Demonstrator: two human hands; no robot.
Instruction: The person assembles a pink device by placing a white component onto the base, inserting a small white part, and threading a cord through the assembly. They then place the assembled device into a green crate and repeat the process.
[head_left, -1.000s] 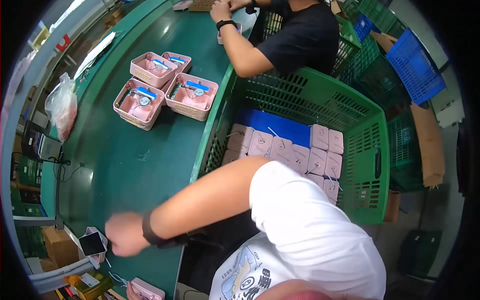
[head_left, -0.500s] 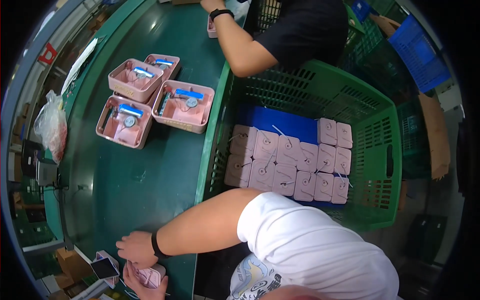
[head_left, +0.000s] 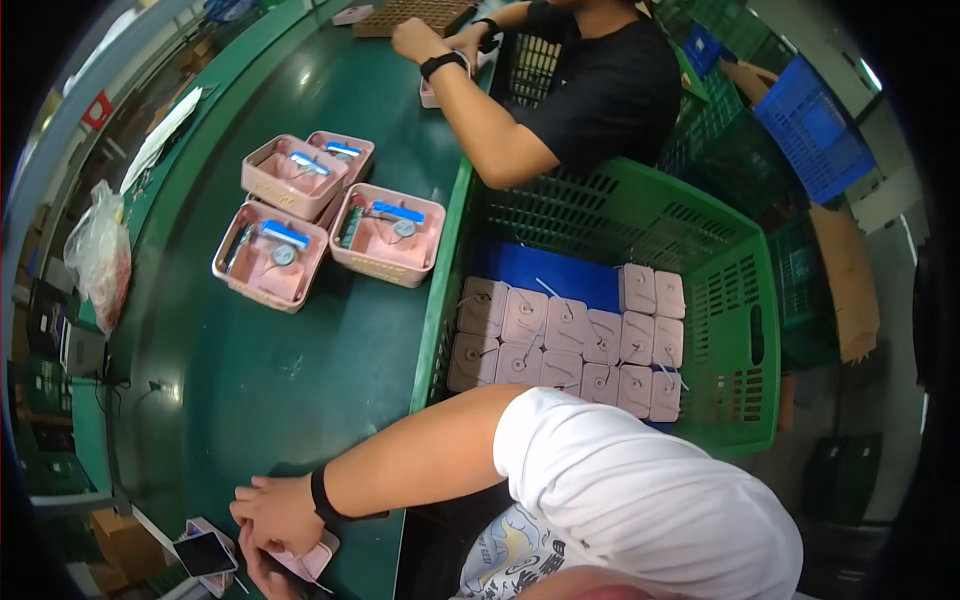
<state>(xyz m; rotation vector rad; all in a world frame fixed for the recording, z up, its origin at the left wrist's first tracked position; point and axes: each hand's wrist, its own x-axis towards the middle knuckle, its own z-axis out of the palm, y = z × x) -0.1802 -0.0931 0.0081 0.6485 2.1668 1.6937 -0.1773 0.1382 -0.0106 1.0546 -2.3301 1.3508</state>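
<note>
Plastic bag [head_left: 98, 262]: clear, with pinkish contents, hanging at the far left.
Dark-screened device [head_left: 203, 553]: sitting at the near left, just left of the hands, leaning over a pink item.
Left hand [head_left: 268, 577]: resting at the left side of the pink box in hand; fingers [head_left: 249, 547] bending, partly hidden beneath the other hand; how firmly they are holding it, or how far they are spreading, cannot be told.
Right hand [head_left: 279, 514]: reaching across from the right, wearing a black wristband [head_left: 321, 496]; fingers curling down over the far-left part of the box; their tips and any grip are not showing.
Pink box in hand [head_left: 308, 563]: lying on the green tabletop [head_left: 300, 395] at the near left, toward the near right of the right fingers; both hands are close against it, neither clearly nearer; covered in part, its long axis is not showing; a thin pale strip is sticking out nearby.
Open pink boxes [head_left: 388, 247]: four, clustering farther off, one stacking on others, each showing a blue cylinder [head_left: 399, 212].
Co-worker's hand [head_left: 418, 42]: working at the far edge over another pink box [head_left: 429, 96].
Green crate [head_left: 437, 305]: standing right of the tabletop, holding closed pink boxes [head_left: 566, 322] in rows.
Blue crate [head_left: 815, 128]: tilting at the far right.
</note>
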